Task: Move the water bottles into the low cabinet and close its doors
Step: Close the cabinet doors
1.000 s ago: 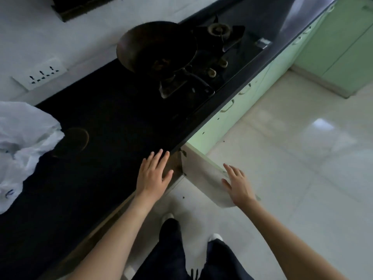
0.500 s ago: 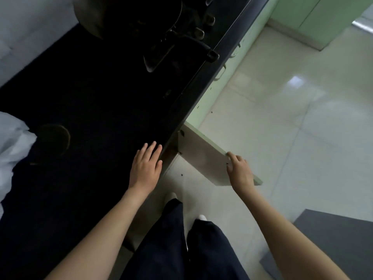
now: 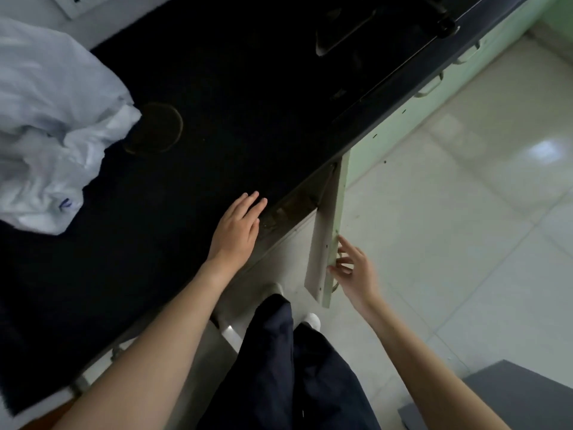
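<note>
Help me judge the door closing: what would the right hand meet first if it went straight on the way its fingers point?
The open cabinet door: the right hand points at its green outer edge and seems to touch it there.

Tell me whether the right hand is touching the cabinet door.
Touching. Head view shows the right hand, fingertips against the green edge of the cabinet door.
</note>
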Demonstrator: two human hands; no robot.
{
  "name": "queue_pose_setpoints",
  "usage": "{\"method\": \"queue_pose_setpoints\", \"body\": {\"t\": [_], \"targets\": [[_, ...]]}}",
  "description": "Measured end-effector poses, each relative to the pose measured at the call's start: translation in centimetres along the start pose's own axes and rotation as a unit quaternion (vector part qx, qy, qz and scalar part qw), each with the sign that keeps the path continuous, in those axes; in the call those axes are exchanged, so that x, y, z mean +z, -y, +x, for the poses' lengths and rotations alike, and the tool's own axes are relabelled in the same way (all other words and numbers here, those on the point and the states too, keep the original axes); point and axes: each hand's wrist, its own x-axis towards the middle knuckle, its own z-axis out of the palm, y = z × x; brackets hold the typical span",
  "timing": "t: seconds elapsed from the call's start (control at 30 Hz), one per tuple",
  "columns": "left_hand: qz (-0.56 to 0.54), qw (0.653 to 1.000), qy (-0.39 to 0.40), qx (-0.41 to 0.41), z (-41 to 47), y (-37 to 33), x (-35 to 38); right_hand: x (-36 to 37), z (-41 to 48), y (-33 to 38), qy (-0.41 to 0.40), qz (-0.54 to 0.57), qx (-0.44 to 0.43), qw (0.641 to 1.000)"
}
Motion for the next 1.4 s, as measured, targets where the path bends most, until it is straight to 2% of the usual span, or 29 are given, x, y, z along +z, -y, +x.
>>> {"method": "queue_pose_setpoints", "body": {"t": [0.17, 0.3, 0.57, 1.03, 1.27, 1.4], "targets": [[0.059, 0.998, 0.0, -0.006, -1.1, 2.4, -1.0, 1.9, 0.2, 1.4, -0.037, 0.063, 0.027, 0.997], [0.082, 0.996, 0.023, 0.024, -0.8, 3.7, -1.6, 5.0, 0.3, 3.4, -0.063, 0.106, 0.049, 0.991], [0.094, 0.993, 0.016, 0.074, 0.0, 5.8, -1.8, 11.0, 1.5, 7.8, -0.134, 0.131, 0.044, 0.981], [0.109, 0.991, -0.014, 0.082, 0.0, 6.3, -1.3, 14.5, 3.0, 10.5, -0.102, 0.246, 0.038, 0.963], [0.108, 0.99, -0.018, 0.083, 0.0, 6.4, -1.1, 15.4, 3.6, 11.2, -0.128, 0.265, 0.042, 0.955], [0.108, 0.99, -0.023, 0.084, 0.0, 6.5, -1.1, 15.5, 3.9, 11.0, -0.117, 0.251, 0.032, 0.96]]}}
